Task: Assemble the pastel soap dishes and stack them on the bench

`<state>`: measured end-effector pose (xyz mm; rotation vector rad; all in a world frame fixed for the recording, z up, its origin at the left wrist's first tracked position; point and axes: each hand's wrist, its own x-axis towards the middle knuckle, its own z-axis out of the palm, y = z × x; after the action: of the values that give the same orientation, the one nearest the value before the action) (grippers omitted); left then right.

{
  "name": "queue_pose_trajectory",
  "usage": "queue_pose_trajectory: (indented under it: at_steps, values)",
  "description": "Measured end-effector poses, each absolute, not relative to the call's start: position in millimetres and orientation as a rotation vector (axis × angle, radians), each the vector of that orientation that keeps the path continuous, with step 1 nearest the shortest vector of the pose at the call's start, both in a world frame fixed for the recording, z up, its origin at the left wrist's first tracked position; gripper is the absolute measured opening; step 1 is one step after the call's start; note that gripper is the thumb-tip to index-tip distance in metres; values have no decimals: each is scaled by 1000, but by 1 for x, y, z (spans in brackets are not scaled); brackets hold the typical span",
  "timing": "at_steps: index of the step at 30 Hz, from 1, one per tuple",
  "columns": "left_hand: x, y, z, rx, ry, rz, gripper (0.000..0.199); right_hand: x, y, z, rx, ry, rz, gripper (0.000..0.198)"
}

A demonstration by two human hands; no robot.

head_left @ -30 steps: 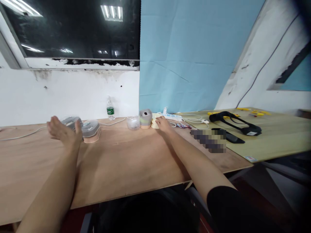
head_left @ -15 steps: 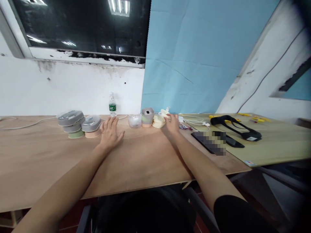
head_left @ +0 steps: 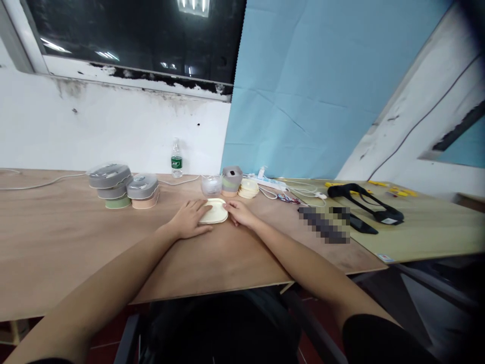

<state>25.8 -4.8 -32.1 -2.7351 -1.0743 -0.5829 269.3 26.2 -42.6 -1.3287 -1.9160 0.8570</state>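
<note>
A cream-coloured shallow lid or tray [head_left: 214, 212] with rounded corners lies low over the table between my hands. My right hand [head_left: 241, 212] pinches its right edge with thumb and fingers. My left hand [head_left: 189, 219] rests flat at its left edge, fingers stretched out with the tips touching the rim and the thumb apart. Just behind are a stack of similar cream pieces [head_left: 248, 189], a grey container with a peach base [head_left: 232, 180] and clear plastic cups or lids [head_left: 211, 186].
Stacked grey containers with green [head_left: 117, 202] and peach [head_left: 144, 202] bases stand on the left. A water bottle [head_left: 176, 161] is by the wall. A power strip [head_left: 271, 183] with cables lies behind. Black headgear [head_left: 386, 216] and a partly blurred dark object [head_left: 322, 225] are at right.
My right hand has come left and towards me from behind the cream stack, bringing one cream piece. My left hand has moved right and slightly nearer, to meet its left edge.
</note>
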Motion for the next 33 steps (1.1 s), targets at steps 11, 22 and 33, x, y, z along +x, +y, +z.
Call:
queue_pose_trajectory:
  at_steps: [11, 22, 33]
  values:
    - [16, 5, -53, -2681, -1757, -611, 120, 298, 99, 5, -1440, -1929, -230, 44]
    - [20, 3, -52, -2655, -1814, -611, 130, 305, 121, 5, -1387, -1825, -146, 33]
    - [14, 8, -53, -2703, -1758, -803, 118, 256, 29, -12, -1018, -1546, 933, 42]
